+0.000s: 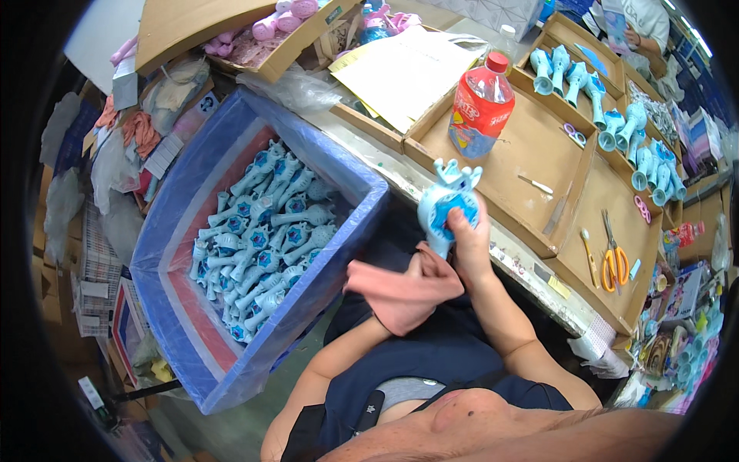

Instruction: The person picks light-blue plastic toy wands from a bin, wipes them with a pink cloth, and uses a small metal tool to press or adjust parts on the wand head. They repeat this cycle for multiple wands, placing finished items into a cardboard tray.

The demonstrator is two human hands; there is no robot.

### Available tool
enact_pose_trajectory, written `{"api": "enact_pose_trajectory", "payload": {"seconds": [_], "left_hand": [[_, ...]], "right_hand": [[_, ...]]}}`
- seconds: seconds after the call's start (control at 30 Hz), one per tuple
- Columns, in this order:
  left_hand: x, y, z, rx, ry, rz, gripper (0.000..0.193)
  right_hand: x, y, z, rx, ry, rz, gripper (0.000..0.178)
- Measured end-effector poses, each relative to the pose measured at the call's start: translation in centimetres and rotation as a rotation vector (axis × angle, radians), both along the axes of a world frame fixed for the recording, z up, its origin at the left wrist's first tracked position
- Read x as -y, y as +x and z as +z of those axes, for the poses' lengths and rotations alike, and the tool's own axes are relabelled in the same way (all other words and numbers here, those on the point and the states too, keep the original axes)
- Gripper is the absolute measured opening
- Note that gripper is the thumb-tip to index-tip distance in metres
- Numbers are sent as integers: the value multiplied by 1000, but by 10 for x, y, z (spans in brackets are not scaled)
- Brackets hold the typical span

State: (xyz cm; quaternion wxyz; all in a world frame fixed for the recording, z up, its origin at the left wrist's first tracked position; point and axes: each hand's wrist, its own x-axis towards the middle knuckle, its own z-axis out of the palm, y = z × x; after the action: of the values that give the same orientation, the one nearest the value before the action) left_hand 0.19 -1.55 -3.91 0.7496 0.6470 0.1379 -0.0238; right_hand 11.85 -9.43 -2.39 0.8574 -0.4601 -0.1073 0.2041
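Close to the table's front edge, my right hand [472, 240] grips a pale blue plastic toy wand [444, 202] with a crown-like top and a blue inset in its round head. The thumb presses on the head, which points up and away from me. My left hand [416, 266] is wrapped in a salmon-pink cloth [396, 294] and closed around the wand's lower end; most of its fingers are hidden by the cloth. To the left, a blue plastic-lined bin [308, 142] holds many similar pale blue wands [258, 239], heaped together.
Cardboard trays [531, 138] cover the table, holding a red-labelled bottle [483, 104], orange-handled scissors [613, 266], a brush [589, 258] and a small knife [536, 185]. More blue toy pieces [570, 73] stand farther right. Pink toys [281, 19] fill a far box. Another person [645, 27] is at the upper right.
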Motion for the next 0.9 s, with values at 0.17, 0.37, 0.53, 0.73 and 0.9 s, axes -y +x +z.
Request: {"api": "enact_pose_trajectory", "payload": {"seconds": [0.17,0.37,0.53,0.73,0.9], "left_hand": [[5,-10,10,12,-504,-50,37],[1,-10,56,-209,-965,-49,42],[-10,1,42,-242,-1048,-135,37],[-7,5,34,-38,-399,-99,30],[-7,11,36,366,1160,-372,32]], "right_hand": [[-1,11,-10,-282,122,120,74],[-7,11,-13,-397,547,377,86],[11,-4,-7,-172,102,259,69],[23,-8,-3,-209,5,191,70],[25,0,2,-136,12,148,81]]}}
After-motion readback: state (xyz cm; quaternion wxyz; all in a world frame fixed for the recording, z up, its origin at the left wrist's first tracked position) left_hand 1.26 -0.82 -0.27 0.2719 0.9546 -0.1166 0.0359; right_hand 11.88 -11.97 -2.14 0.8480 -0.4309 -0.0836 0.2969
